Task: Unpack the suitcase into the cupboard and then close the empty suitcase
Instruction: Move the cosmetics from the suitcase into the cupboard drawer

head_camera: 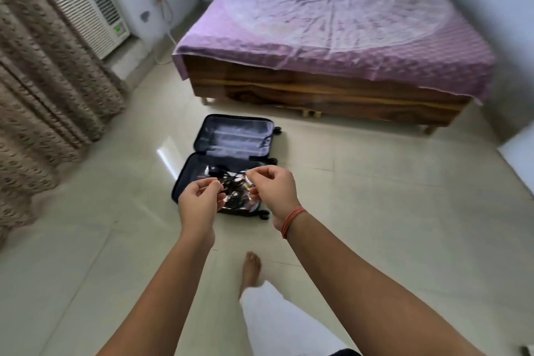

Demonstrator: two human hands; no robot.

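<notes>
Nearest to me, cut off by the bottom edge, are my white trouser leg (277, 321) and one bare foot (251, 267) stepping on the pale tiled floor (390, 196). Both forearms reach forward. A red thread band (292, 221) circles my right wrist.

My left grip (199, 202) and right grip (274, 188) are both curled, thumb against fingertips, each pinching a top corner of what looks like a clear pouch (235, 192). The pouch hangs between them with a tangle of black cords inside. Its plastic is blurred and shiny, so I cannot make out its lower edge or the other small things in it.

Just beyond lies the suitcase (231, 136), open flat on the floor. Its far half shows grey lining. The near half is mostly hidden behind my grips and the pouch, and I cannot tell what remains in it.

Farther off stands a wooden bed (318, 89) under a purple sheet, its pillows cut off at the top. To the left hang a patterned curtain (43, 81) and a white air conditioner (92, 14).
</notes>
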